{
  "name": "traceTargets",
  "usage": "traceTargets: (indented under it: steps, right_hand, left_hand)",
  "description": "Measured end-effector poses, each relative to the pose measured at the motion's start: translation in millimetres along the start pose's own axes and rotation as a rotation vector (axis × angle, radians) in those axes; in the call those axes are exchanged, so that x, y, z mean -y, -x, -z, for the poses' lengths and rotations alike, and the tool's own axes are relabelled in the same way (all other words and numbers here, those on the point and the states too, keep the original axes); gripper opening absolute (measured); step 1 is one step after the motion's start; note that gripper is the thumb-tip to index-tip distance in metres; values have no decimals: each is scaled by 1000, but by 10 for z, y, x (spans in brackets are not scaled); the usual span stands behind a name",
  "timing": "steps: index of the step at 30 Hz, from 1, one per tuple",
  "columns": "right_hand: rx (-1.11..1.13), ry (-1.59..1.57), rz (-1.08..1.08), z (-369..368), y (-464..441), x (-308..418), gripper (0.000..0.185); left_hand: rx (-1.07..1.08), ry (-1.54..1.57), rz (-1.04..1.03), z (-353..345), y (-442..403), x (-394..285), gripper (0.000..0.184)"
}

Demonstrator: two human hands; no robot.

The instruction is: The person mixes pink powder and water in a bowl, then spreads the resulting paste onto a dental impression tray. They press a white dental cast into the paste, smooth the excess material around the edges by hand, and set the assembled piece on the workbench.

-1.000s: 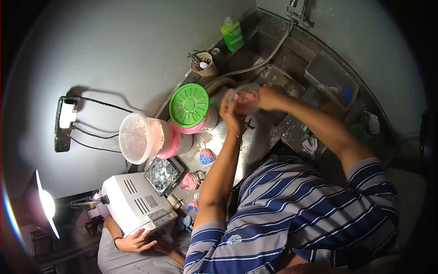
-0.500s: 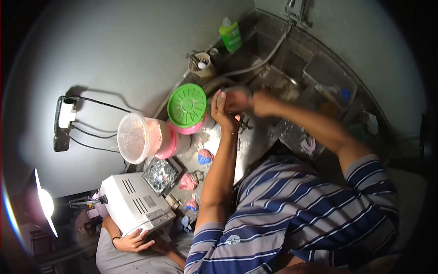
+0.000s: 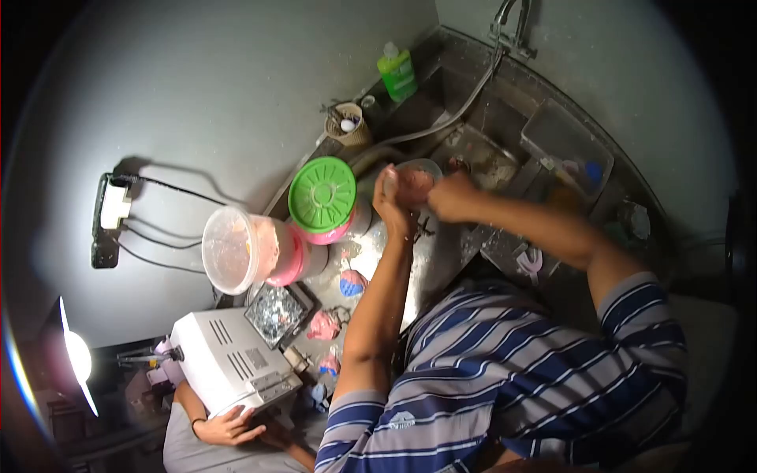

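My left hand grips a clear bowl by its left side, and pink material lies inside the bowl. At the bowl's right edge, my right hand is closed and slightly blurred; what it holds is hidden. Left of the bowl stands a tub with a green lid. Beside that is an open clear tub with pink residue. Pink and blue pieces lie on the metal surface, left of my left forearm.
Another person's hand rests on a white box-shaped device. A lamp shines at the far left. Behind are a green bottle, a woven cup, a hose, and a sink with a clear bin.
My right hand has shifted a little down against the bowl, which now shows more sharply. The camera view has tilted slightly. My left hand still keeps hold of the bowl.
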State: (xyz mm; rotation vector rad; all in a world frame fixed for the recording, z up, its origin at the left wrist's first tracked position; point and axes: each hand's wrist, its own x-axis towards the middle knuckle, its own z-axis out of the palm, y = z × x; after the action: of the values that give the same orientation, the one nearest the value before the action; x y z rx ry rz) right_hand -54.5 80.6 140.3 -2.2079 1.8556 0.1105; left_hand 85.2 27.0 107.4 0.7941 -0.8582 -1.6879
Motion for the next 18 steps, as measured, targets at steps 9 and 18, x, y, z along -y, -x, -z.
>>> traceTargets:
  steps: [9, 18]
  right_hand:
    - [108, -136, -15, -123, -251, -107, 33]
    - [-303, 91, 256, 144, -413, -606, 27]
  left_hand:
    - [-82, -76, -57, 27, 39, -50, 48]
    - [-37, -69, 59, -78, -69, -123, 45]
